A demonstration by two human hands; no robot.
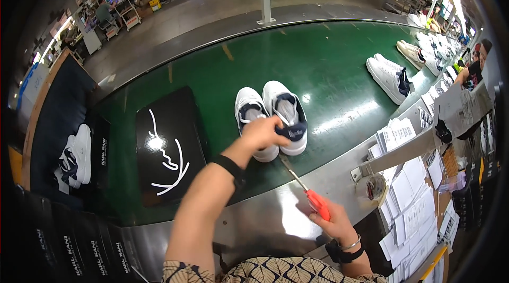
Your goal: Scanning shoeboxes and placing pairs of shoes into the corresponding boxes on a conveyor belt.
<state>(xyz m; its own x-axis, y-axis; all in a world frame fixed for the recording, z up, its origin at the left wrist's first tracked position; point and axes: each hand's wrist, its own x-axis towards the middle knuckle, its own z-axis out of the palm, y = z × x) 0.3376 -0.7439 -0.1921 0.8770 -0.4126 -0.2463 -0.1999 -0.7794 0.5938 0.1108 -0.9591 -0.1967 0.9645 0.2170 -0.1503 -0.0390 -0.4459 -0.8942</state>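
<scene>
A pair of white sneakers with dark navy lining and heel patches stands on the green conveyor belt, toes pointing away from me. My left hand reaches over their heels and is closed on them, with the fingers on the right shoe's heel collar. In my right hand, a red-handled tool with a thin metal shaft and flat, wider tip is gripped. That tip is close to the right shoe's heel; whether it touches cannot be told. To the left lies a black shoebox with white line drawing on its lid.
More white sneakers line the belt at right. Another pair sits far left near stacked black boxes. A metal edge borders my side. Paper stacks and a tape roll lie right; a person is beyond.
</scene>
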